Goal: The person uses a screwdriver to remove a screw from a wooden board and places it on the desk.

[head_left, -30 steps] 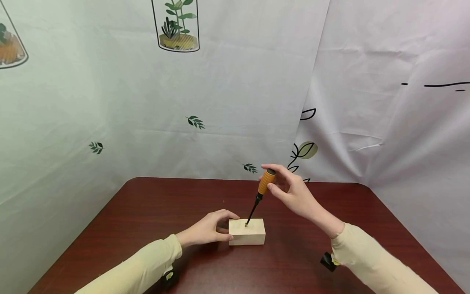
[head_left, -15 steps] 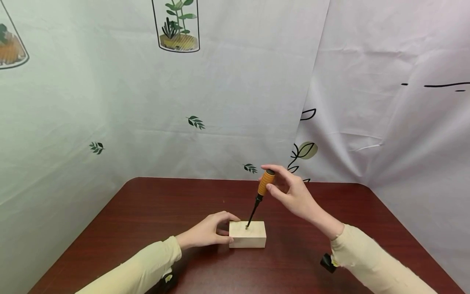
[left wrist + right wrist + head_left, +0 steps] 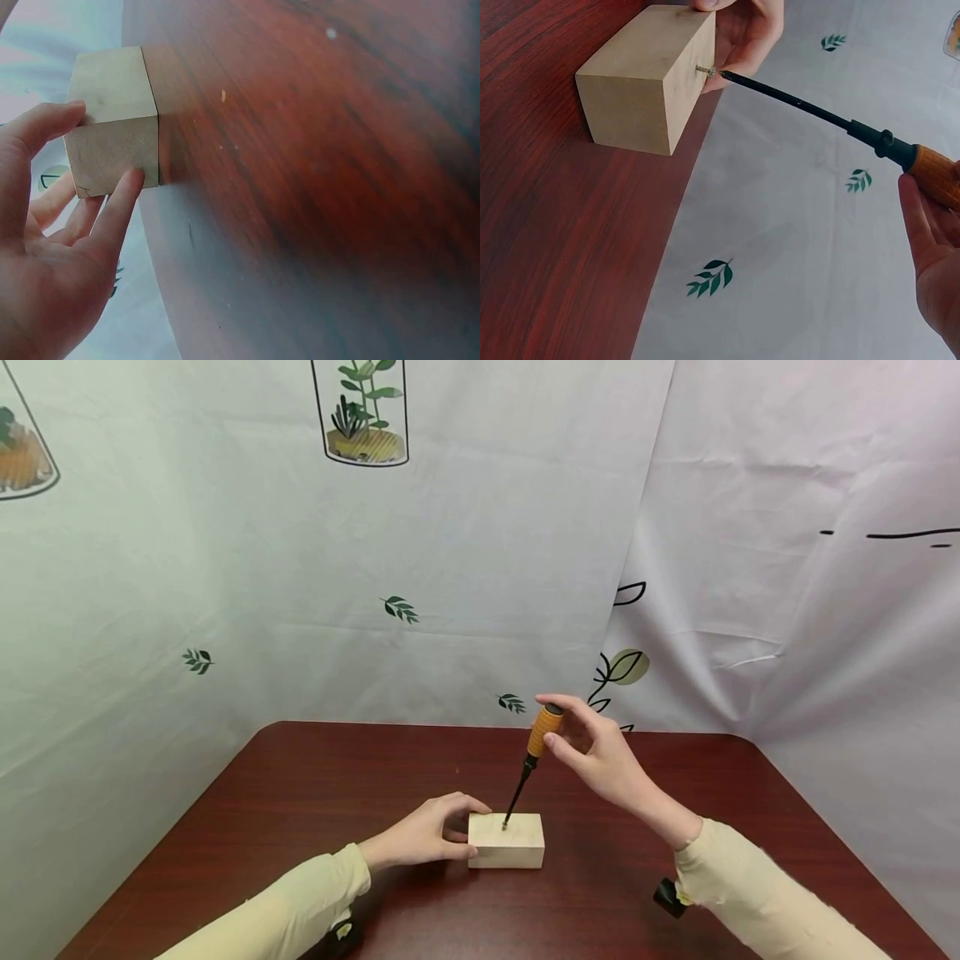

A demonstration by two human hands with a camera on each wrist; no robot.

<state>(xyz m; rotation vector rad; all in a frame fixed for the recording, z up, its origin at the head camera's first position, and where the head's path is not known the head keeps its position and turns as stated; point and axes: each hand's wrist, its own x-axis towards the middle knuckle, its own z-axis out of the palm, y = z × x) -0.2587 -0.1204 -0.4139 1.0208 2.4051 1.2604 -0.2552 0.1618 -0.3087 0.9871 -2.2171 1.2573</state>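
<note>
A pale wooden block (image 3: 507,842) lies on the table, and my left hand (image 3: 423,831) grips its left end between thumb and fingers. In the left wrist view, the thumb and fingertips rest on the block (image 3: 112,86). A small screw (image 3: 704,70) stands partly out of the block's top face, seen in the right wrist view. My right hand (image 3: 600,752) holds a screwdriver by its orange handle (image 3: 544,731), pinched between thumb and fingers. The black shaft (image 3: 787,99) leans, its tip at the screw's head; I cannot tell whether they touch.
The dark red-brown table (image 3: 337,768) has rounded far corners. Behind it and at both sides hangs a white cloth (image 3: 480,527) printed with leaves and plant jars. Black devices sit under both wrists, one below the right cuff (image 3: 670,897).
The block and my left hand have shifted slightly toward me, and the screwdriver's tip has followed. My right hand keeps its hold on the handle, almost in the same place.
</note>
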